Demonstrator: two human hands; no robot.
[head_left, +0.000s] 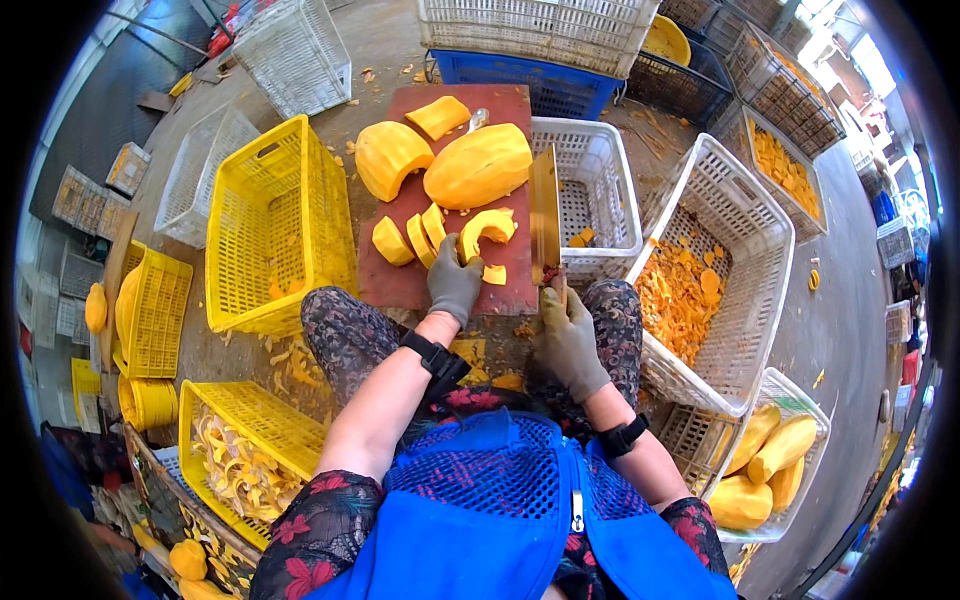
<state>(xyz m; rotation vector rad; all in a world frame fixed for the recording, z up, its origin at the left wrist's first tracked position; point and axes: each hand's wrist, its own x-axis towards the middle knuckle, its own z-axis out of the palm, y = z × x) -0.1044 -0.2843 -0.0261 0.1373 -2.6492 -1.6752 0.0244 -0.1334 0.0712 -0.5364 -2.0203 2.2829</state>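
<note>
On a reddish-brown cutting board (385, 285) lie peeled orange pumpkin pieces. My gloved left hand (453, 284) has its fingers bent against a curved, hollowed pumpkin slice (486, 229) near the board's front. Left of these fingers stand pumpkin chunks (392, 241), with a small cut bit (494, 274) to the right. Farther back are a large peeled pumpkin (480, 167), a hollowed pumpkin half (390, 160) and a flat pumpkin piece (438, 117). My gloved right hand (568, 340) grips the handle of a broad-bladed knife (544, 205), blade upright at the board's right edge.
A yellow crate (325, 225) stands left of the board, a white crate (628, 190) right. Farther right, another white crate (770, 270) holds orange scraps. Whole peeled pumpkins (783, 447) fill a crate at lower right; peelings (245, 460) fill a tilted yellow crate at lower left.
</note>
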